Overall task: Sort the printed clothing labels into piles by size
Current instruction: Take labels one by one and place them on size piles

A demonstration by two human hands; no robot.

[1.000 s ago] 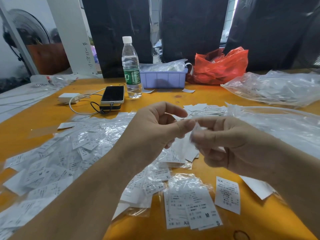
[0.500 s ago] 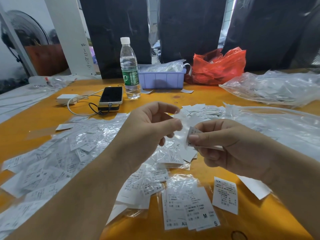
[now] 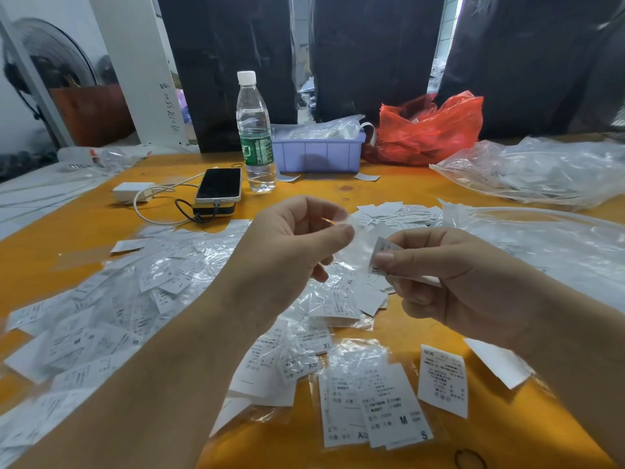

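My right hand (image 3: 449, 282) pinches a small white printed label (image 3: 380, 253) marked XL between thumb and forefinger, above the middle of the orange table (image 3: 84, 228). My left hand (image 3: 287, 252) pinches a thin clear plastic sleeve (image 3: 341, 220) just left of that label. Below the hands lie small groups of labels: an XL and XS group (image 3: 297, 357), a stack showing M and S (image 3: 382, 407), and a single XS label (image 3: 443, 380). A large loose heap of bagged labels (image 3: 101, 316) spreads across the left.
At the back stand a water bottle (image 3: 255, 133), a phone (image 3: 220, 185) on a power bank with a white charger (image 3: 132, 192), a purple bin (image 3: 318, 152) and a red plastic bag (image 3: 429, 130). Clear plastic bags (image 3: 541, 170) cover the right side.
My hands have drawn apart: the left has pulled the clear sleeve away to the left and up, and the XL label now shows free in my right hand.
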